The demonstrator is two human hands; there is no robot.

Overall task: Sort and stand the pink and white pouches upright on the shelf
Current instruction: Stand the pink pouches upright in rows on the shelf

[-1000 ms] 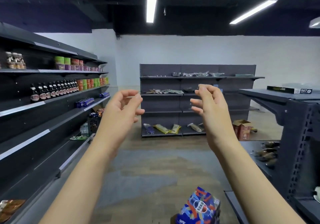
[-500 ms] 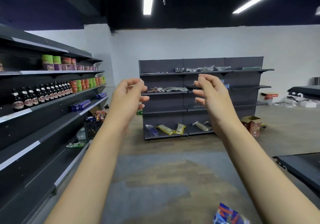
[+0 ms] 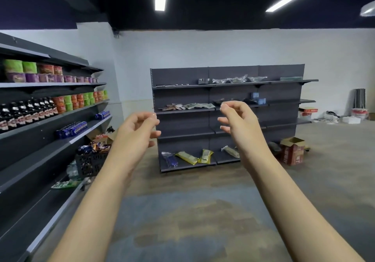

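Out in front of me, in the head view, both bare arms reach forward over the grey floor (image 3: 203, 221). My left hand (image 3: 136, 134) is raised with its fingers (image 3: 151, 117) curled loosely apart and nothing in them. My right hand (image 3: 241, 123) mirrors it, palm turned inward, fingers (image 3: 227, 106) spread a little and empty. The two hands are well apart from each other, facing one another.

Far ahead stands a dark freestanding shelf unit (image 3: 229, 75). On its second shelf from the top, left bay, a scatter of flat pouches (image 3: 186, 106) lies on its side; I cannot tell their colours for sure at this range. Clear packets (image 3: 235, 79) sit on the top shelf. On the bottom shelf lie a blue packet (image 3: 170, 159) and two yellow packets (image 3: 194, 156).

Along the left wall runs a long shelf rack (image 3: 40, 150) carrying a row of dark bottles (image 3: 24, 113), green and orange cups (image 3: 79, 100), purple cups (image 3: 40, 77) and blue cans (image 3: 72, 129). A black basket (image 3: 91, 163) of snacks sits near its far end. A torn cardboard box (image 3: 292, 150) stands on the floor right of the far unit.
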